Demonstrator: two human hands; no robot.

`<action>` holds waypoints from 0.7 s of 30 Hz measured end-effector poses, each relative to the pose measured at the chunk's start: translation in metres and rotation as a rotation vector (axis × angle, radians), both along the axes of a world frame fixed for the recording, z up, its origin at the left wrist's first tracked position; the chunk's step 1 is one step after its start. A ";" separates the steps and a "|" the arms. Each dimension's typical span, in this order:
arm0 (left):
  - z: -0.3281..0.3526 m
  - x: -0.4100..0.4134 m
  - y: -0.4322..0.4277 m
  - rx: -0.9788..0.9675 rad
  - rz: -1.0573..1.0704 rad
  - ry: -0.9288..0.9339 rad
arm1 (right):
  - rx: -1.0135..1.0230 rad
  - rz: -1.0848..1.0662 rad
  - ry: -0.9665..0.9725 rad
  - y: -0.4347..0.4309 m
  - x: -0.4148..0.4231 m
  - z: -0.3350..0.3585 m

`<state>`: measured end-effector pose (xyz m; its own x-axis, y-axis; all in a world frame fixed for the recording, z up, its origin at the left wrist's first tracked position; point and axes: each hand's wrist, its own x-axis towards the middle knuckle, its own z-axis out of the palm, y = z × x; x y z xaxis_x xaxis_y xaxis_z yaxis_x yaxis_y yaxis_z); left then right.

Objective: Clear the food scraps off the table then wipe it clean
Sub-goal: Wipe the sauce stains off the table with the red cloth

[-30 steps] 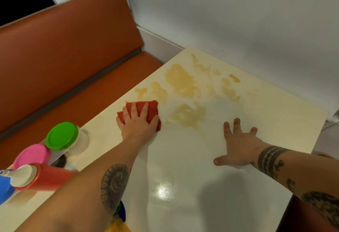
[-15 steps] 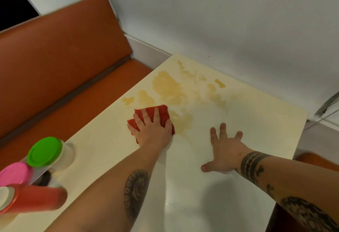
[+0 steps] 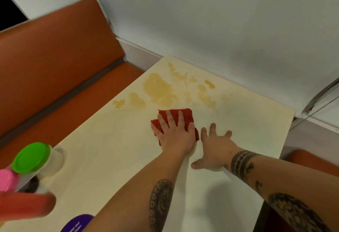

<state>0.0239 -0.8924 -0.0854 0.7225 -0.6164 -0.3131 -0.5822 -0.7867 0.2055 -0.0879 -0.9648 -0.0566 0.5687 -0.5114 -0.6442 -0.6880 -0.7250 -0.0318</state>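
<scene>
A cream table point(image 3: 113, 151) carries yellowish-brown stain patches point(image 3: 159, 90) across its far part. My left hand point(image 3: 174, 134) presses flat on a folded red cloth point(image 3: 183, 115) just below those patches, fingers straight over the cloth. Right beside it, my right hand point(image 3: 214, 149) lies flat on the bare tabletop with fingers spread, its thumb pointing left. The two hands nearly touch. No loose food scraps show on the table.
Containers stand at the near left edge: a green-lidded tub point(image 3: 32, 157), a pink lid point(image 3: 7, 180), a red bottle point(image 3: 25, 206). A purple object point(image 3: 77, 223) sits at the bottom. An orange bench point(image 3: 55, 63) runs along the left; a white wall point(image 3: 220, 21) backs the table.
My left hand has slid the red cloth to the right across the table, over the stain nearest me, ending close to my right hand, which stayed flat in place.
</scene>
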 end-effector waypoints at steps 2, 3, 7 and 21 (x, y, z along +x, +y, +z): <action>0.005 0.006 0.000 -0.027 -0.033 0.143 | 0.033 -0.047 -0.062 -0.008 0.005 0.026; 0.010 0.012 0.002 -0.072 -0.047 0.186 | 0.053 -0.084 -0.127 -0.013 0.009 0.038; 0.026 0.057 0.035 -0.384 0.172 0.053 | 0.038 -0.169 -0.500 -0.019 0.042 0.047; -0.016 0.116 0.111 0.069 0.353 -0.215 | -0.112 0.215 -0.517 0.005 0.049 -0.040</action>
